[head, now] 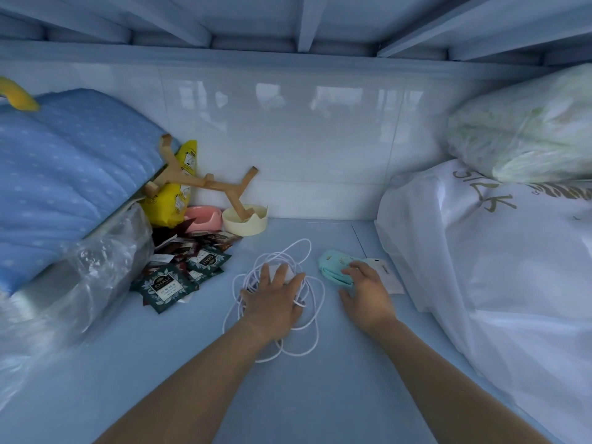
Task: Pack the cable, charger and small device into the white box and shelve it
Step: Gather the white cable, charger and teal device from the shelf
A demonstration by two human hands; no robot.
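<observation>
A loose tangle of white cable [312,328] lies on the blue shelf floor [320,395]. My left hand [272,299] lies flat on the tangle, fingers spread, with a white charger [290,273] partly showing under the fingertips. To the right, my right hand [365,291] rests with its fingers on a small mint-green device [333,265]. A flat white packet [389,275] sits under and beside that hand. No white box can be picked out with certainty.
Dark tea sachets [166,285] are scattered at the left, with a pink dish [203,217], a cream bowl [245,221] and a wooden stand [205,184] behind them. A blue quilt [64,174] fills the left side; white bagged bedding [499,261] fills the right.
</observation>
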